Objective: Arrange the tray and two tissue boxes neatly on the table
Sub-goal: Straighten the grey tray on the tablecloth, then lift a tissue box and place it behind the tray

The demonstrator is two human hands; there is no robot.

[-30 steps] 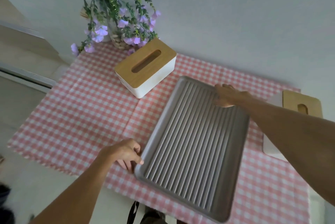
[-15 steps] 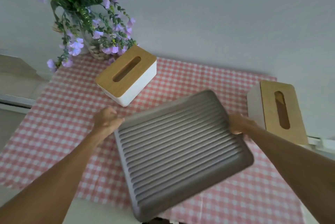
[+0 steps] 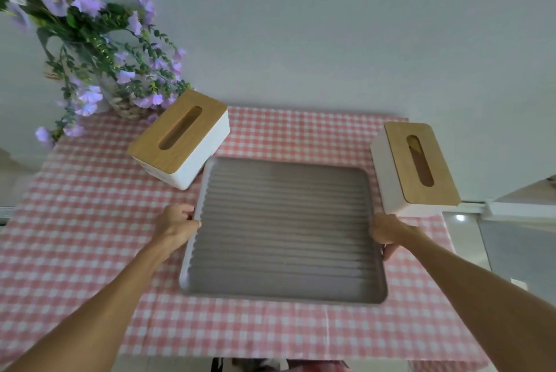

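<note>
A grey ribbed tray (image 3: 285, 233) sits in the middle of a table covered by a pink-and-white checked cloth (image 3: 75, 221), its long sides running left to right; whether it rests flat on the cloth or is raised slightly cannot be told. The left hand (image 3: 176, 222) is closed around the tray's left rim, thumb on top of the edge. The right hand (image 3: 388, 233) is closed around the right rim, fingers curled beneath it. One white tissue box with a wooden lid (image 3: 180, 138) stands at the far left, set at an angle, its near corner just beside the tray's far left corner. A second tissue box (image 3: 416, 167) stands at the far right, just beside the tray's right edge. A vase of purple flowers (image 3: 90, 49) occupies the far left corner.
</note>
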